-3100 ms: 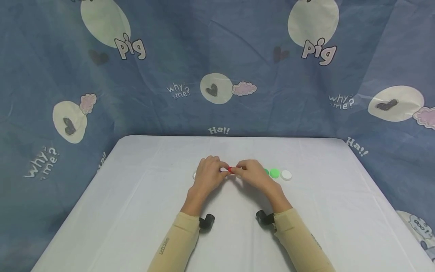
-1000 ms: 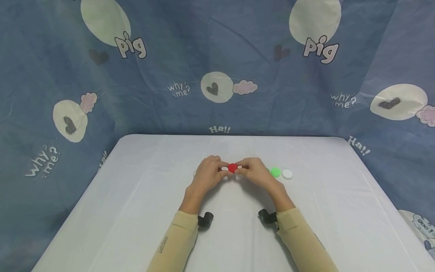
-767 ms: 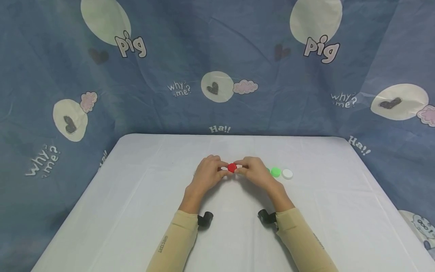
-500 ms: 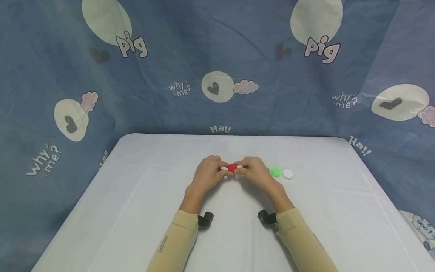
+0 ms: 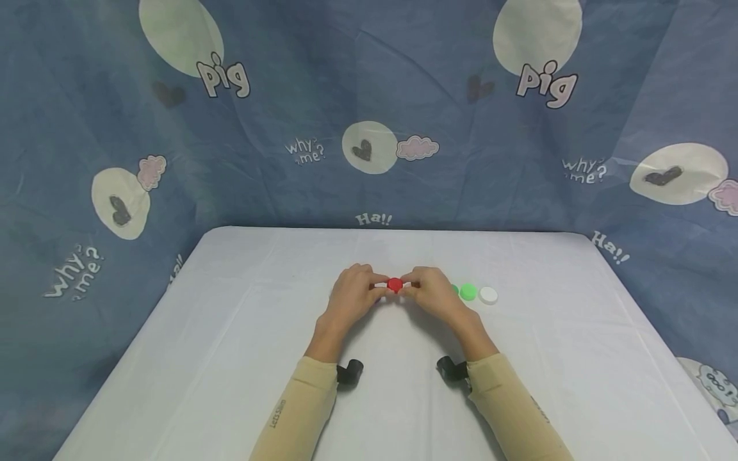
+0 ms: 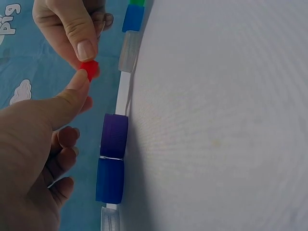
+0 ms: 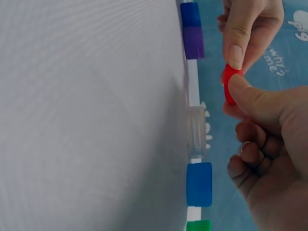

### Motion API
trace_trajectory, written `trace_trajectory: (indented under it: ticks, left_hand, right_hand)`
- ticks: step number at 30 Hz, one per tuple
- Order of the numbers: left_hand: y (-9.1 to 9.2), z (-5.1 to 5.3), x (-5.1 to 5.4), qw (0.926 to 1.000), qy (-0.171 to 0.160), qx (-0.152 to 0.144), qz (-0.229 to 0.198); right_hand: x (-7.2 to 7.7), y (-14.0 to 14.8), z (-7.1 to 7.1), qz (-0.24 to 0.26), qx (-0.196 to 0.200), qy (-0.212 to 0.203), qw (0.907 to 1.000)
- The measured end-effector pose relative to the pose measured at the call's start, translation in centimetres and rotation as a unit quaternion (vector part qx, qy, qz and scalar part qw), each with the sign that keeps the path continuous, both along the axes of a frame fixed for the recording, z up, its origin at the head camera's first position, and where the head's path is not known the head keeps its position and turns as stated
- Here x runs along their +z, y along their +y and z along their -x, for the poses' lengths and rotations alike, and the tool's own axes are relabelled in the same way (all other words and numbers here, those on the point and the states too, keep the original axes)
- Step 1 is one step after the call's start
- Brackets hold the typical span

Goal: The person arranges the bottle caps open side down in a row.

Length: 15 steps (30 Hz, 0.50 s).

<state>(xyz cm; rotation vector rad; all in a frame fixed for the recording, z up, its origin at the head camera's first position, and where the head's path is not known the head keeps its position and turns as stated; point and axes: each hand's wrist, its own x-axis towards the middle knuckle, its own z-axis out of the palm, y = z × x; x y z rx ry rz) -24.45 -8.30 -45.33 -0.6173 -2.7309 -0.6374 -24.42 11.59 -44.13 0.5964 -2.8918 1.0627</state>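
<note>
A red bottle cap is pinched between both hands above the table. My left hand grips its left edge with thumb and index finger; my right hand pinches the opposite edge the same way. In the right wrist view the red cap shows nearly edge-on, its lower part hidden by my right thumb. Below the hands, a purple cap and a blue cap stand side by side. A clear ribbed cap, another blue cap and a green cap follow beneath the right hand.
Right of the hands lie a bright green cap and a white cap. Another clear ribbed cap is partly in frame past the blue one. A white cloth covers the table; a printed blue curtain hangs behind it.
About three seconds ago the red cap was seen mostly edge-on; its round face has since turned toward the head camera. Both hands keep hold of it and have barely shifted.
</note>
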Motion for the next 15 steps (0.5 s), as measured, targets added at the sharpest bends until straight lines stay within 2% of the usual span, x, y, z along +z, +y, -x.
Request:
trace_trajectory:
  ticks: [9, 15]
  left_hand:
    - [0.15, 0.06, 0.05, 0.9998, -0.015, 0.012, 0.011]
    - [0.32, -0.03, -0.07, 0.9991, -0.036, 0.016, 0.019]
  right_hand:
    - [-0.02, -0.56, 0.05, -0.052, -0.004, 0.022, 0.9984]
    - [0.04, -1.01, -0.22, -0.075, -0.018, 0.006, 0.9970]
